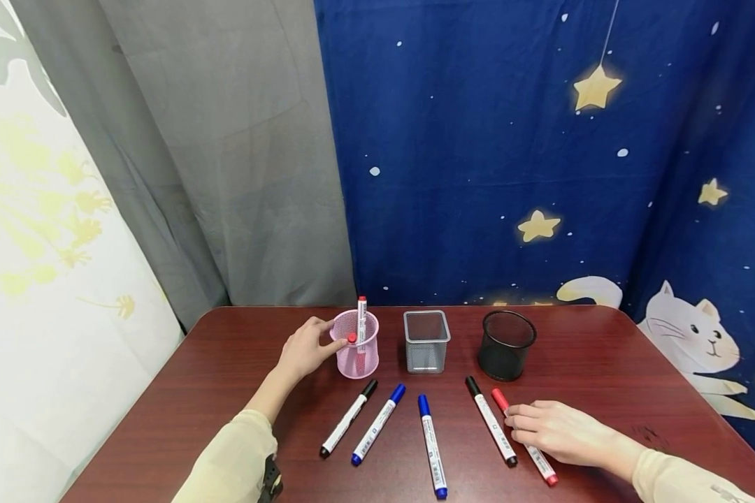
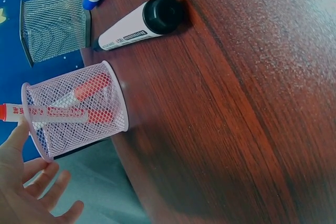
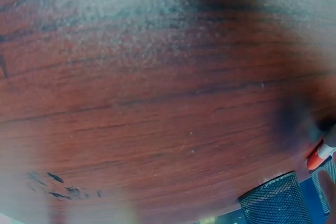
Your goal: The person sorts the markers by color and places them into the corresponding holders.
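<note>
My left hand (image 1: 307, 347) is at the pink mesh pen cup (image 1: 368, 365), its thumb and a fingertip touching the rim and the other fingers spread loosely outside. Two red markers stand in the cup; one red marker (image 1: 361, 318) rises well above the rim, while the other's red cap (image 1: 352, 338) shows near my thumb. At the right, my right hand (image 1: 556, 432) lies over a red marker (image 1: 541, 464) on the table, fingers curled over its middle. Only a bit of this hand and the red cap (image 3: 316, 160) appear at the right wrist view's edge.
A grey square mesh cup (image 1: 426, 353) and a black round mesh cup (image 1: 505, 356) stand beside the pink one. On the brown table (image 1: 226, 391) lie black markers (image 1: 346, 423) (image 1: 493, 426) and blue markers (image 1: 377, 427) (image 1: 433, 447). Curtains hang behind.
</note>
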### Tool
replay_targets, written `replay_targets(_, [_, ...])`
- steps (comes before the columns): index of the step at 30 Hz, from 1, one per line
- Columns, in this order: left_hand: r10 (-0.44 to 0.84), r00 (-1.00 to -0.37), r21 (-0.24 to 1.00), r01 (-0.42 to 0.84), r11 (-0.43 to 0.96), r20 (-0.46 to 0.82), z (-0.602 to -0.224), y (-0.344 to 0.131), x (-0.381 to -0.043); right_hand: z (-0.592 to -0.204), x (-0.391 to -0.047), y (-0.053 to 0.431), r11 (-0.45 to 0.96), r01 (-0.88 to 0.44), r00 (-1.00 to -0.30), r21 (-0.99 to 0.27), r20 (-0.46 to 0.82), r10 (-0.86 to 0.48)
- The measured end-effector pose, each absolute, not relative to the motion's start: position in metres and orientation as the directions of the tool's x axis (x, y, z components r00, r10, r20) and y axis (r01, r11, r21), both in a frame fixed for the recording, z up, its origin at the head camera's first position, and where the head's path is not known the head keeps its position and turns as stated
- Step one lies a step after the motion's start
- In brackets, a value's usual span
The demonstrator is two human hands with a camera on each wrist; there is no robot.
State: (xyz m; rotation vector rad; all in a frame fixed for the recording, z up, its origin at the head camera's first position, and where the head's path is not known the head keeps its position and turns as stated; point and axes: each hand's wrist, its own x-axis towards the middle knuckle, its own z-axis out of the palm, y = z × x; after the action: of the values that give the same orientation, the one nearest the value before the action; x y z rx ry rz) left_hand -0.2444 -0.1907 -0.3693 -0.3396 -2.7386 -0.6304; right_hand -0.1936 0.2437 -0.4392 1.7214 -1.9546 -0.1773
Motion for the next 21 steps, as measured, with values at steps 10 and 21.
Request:
replay_targets(10, [0.153,-0.925,0.384,0.29,0.877,0.348,-0.37,-0.19,-0.245,-0.441,-0.193,0.245,0.182,-0.864,-0.038,0.47,0.3,-0.953])
replay_targets(21, [0.152,-0.924,0.389,0.291,0.874,0.35,-0.371,-0.191,-0.246,-0.429,-0.187,0.238,0.307,-0.876,-0.087,0.373,0.504,-0.859])
